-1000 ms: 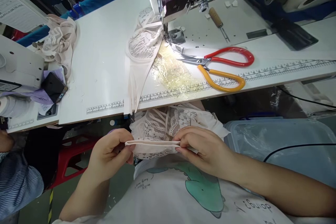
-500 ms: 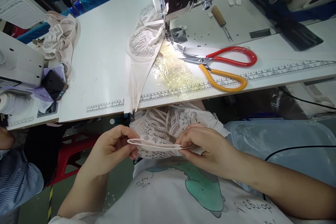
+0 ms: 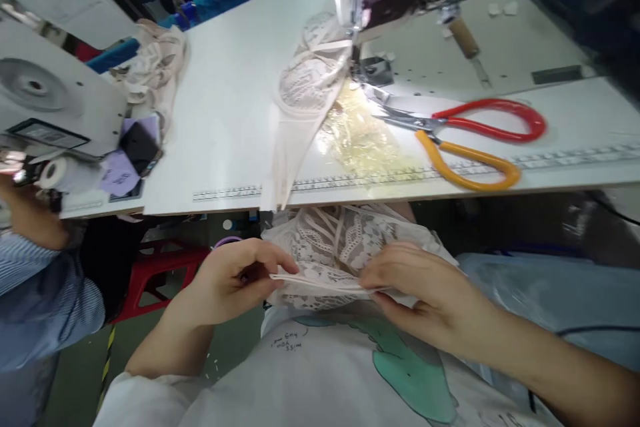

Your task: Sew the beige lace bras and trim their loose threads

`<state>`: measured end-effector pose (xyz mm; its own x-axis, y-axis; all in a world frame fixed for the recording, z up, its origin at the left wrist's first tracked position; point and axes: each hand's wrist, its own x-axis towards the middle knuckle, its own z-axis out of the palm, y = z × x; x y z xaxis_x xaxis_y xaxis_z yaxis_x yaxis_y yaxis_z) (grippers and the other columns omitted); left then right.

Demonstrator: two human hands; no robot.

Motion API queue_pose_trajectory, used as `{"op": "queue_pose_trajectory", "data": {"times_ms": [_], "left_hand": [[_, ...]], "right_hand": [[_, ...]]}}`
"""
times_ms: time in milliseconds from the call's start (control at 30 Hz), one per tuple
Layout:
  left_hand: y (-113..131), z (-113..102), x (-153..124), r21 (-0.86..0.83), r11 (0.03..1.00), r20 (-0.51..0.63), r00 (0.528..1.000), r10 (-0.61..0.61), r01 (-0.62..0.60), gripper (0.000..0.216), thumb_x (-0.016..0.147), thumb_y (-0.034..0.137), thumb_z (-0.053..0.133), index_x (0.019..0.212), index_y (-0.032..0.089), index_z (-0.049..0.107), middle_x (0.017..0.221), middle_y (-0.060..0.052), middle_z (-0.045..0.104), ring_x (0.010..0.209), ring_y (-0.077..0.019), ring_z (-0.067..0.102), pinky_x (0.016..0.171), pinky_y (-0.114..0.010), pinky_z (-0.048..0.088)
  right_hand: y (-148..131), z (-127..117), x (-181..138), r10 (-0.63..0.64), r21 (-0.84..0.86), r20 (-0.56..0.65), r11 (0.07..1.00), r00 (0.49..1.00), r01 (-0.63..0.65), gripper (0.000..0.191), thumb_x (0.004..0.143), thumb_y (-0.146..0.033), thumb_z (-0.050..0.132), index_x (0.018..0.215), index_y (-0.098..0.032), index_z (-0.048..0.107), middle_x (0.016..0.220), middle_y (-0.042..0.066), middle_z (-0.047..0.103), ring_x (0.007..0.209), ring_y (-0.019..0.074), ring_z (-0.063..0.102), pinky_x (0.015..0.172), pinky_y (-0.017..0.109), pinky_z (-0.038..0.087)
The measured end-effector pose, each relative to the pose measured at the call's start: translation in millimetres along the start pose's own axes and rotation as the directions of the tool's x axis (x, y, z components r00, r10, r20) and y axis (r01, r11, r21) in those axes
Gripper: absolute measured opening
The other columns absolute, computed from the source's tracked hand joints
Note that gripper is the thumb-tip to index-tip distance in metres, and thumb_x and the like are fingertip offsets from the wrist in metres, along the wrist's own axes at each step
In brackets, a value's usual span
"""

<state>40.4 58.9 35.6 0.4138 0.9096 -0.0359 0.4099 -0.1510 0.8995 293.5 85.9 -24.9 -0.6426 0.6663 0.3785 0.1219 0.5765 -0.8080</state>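
Pinched by its left end in my left hand [image 3: 247, 277] is a narrow pale bra strap [image 3: 323, 282], folded double. My right hand [image 3: 420, 280] grips the same strap farther right, thumb below and fingers above. The strap is stretched level between both hands. Beneath it a pale lace bra [image 3: 317, 237] lies bunched over my lap, partly hidden by the hands. On the table another lace bra [image 3: 305, 90] rests with one cup at the sewing machine's needle [image 3: 356, 47], its wing hanging toward the front edge.
Scissors [image 3: 470, 123] with red and orange handles lie right of the needle, near crumpled clear yellowish film [image 3: 360, 140]. A wooden-handled tool [image 3: 465, 40] sits behind them. More bras [image 3: 155, 67] and a phone [image 3: 140, 147] are at left. A co-worker's arm [image 3: 37, 220] shows at far left.
The camera view has shifted, so the table things appear farther right. The strap's open loop has closed into flat layers between my hands, which both still grip it.
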Motion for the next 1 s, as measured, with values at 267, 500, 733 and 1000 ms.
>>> {"op": "queue_pose_trajectory", "data": {"times_ms": [267,500,733,1000], "left_hand": [[-10,9,-7,-0.035,0.999,0.073,0.997,0.010,-0.007,0.017,0.078,0.005,0.052,0.079,0.018,0.041,0.097,-0.011,0.069,0.056,-0.0077,0.060,0.048,-0.018,0.046],[-14,28,-6,-0.281,0.950,-0.053,0.987,-0.153,0.132,0.014,0.078,0.016,0.056,0.077,0.018,0.042,0.079,-0.005,0.062,0.058,-0.0093,0.056,0.049,-0.021,0.045],[-8,29,2,-0.084,0.996,-0.129,0.991,0.023,-0.034,0.020,0.075,0.011,0.058,0.092,0.017,0.049,0.077,-0.002,0.057,0.074,-0.0129,0.054,0.071,-0.027,0.046],[-6,66,22,-0.213,0.955,-0.360,0.925,0.120,-0.207,0.029,0.079,0.009,0.045,0.105,0.017,0.037,0.077,-0.001,0.045,0.068,-0.0115,0.046,0.062,-0.025,0.044]], "right_hand": [[18,0,-21,-0.096,-0.236,0.079,0.965,0.992,0.113,0.017,0.081,-0.014,0.053,0.095,-0.022,0.060,0.086,0.005,0.068,0.077,0.0181,0.064,0.069,0.030,0.053],[21,0,-33,-0.022,-0.187,0.108,0.981,0.994,0.042,0.021,0.077,-0.017,0.058,0.096,-0.025,0.061,0.086,0.005,0.067,0.080,0.0217,0.064,0.067,0.033,0.056],[21,-3,-41,0.025,-0.155,0.085,0.988,0.996,-0.011,0.021,0.075,-0.012,0.060,0.093,-0.025,0.061,0.085,0.005,0.065,0.080,0.0218,0.063,0.068,0.032,0.056],[35,2,-53,0.313,-0.009,0.101,0.949,0.944,-0.314,0.009,0.083,-0.017,0.055,0.090,-0.022,0.056,0.084,0.004,0.059,0.075,0.0189,0.059,0.063,0.030,0.051]]}}
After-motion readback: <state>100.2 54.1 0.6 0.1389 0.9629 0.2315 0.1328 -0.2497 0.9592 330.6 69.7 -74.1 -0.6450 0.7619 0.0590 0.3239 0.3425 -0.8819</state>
